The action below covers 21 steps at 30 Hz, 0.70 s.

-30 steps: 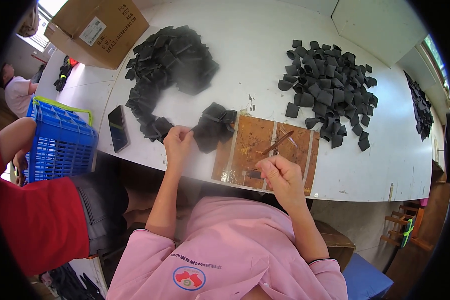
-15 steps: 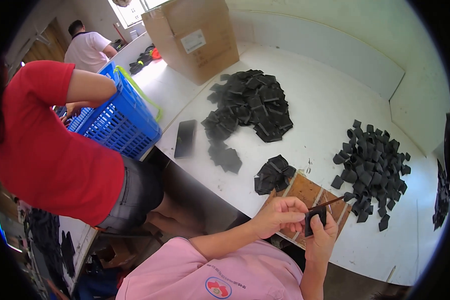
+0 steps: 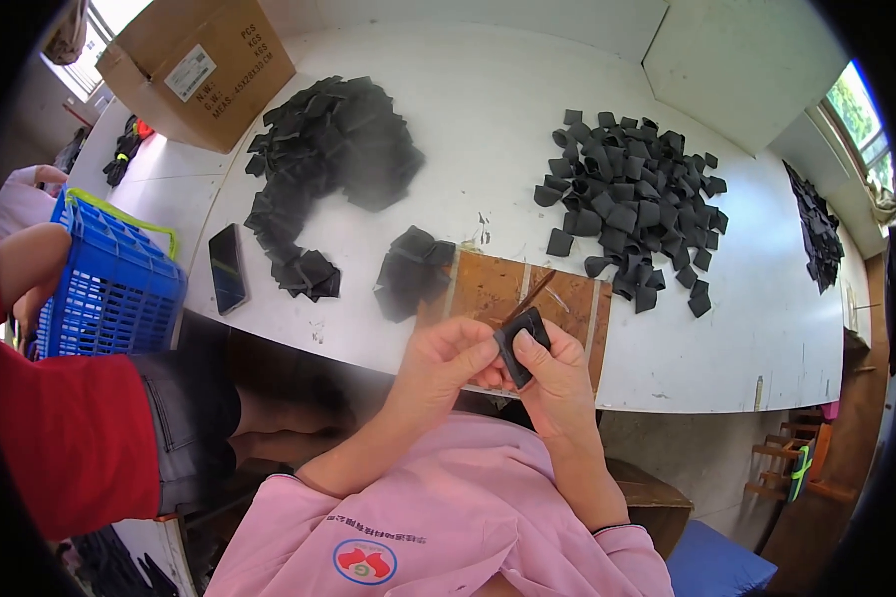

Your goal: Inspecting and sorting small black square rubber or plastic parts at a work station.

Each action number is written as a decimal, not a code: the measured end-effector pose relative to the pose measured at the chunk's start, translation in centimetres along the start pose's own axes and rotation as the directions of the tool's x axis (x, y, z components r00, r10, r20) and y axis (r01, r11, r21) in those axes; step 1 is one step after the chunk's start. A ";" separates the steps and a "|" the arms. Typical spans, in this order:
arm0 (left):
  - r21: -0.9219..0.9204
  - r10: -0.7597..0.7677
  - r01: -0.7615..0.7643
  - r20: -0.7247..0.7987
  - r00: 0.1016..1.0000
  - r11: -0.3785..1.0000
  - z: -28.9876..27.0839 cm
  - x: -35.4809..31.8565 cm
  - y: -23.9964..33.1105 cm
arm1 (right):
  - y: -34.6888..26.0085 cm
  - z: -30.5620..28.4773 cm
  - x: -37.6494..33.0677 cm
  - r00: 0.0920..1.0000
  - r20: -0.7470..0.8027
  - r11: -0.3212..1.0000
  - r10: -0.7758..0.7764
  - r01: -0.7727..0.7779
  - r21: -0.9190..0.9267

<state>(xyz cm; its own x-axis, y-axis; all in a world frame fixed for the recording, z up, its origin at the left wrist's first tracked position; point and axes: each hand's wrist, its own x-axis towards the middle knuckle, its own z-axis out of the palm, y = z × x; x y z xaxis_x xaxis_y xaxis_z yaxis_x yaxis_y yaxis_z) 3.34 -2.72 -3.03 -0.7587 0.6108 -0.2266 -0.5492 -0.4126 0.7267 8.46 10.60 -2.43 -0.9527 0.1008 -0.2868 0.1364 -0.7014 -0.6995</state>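
Observation:
A small folded black fabric piece is held above the front of a brown wooden board. My right hand grips it, thumb on its face. My left hand is closed at its left edge, thumb and fingers pinched together; whether they grip the same piece is hard to see. A thin dark brown pointed strip sticks out beyond the piece, over the board. What its lower end rests on or is held by is hidden behind the hands.
Small black loops lie heaped to the right. A curving pile of black flat pieces and a smaller pile are left. A phone, blue basket and cardboard box stand beyond, near a person in red.
The view has swung to the right, so the table and piles sit further left in it. Both hands stay together at the black piece, the right still gripping it.

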 end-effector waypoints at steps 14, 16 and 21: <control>0.564 0.312 -0.213 -0.084 0.946 0.798 0.3 -0.4 -0.7 | -0.3 0.0 -0.8 0.669 0.231 0.096 -0.706 0.414 -0.905; 0.597 0.346 -0.256 -0.038 0.937 0.760 0.9 -0.6 -0.8 | 0.1 0.3 -0.9 0.738 0.259 0.187 -0.622 0.462 -0.867; 0.894 0.638 -0.404 0.198 0.744 0.194 0.7 0.5 -2.4 | 0.9 0.3 0.4 0.631 0.415 -0.099 -0.655 0.473 -0.875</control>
<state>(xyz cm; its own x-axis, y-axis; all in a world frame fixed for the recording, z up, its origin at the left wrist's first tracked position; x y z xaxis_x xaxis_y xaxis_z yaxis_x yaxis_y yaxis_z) 4.57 -0.97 -4.44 -0.8457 0.3250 0.4233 0.5131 0.2773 0.8123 8.11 9.76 -2.95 -0.8036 0.2299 0.5490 -0.2265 0.7348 -0.6393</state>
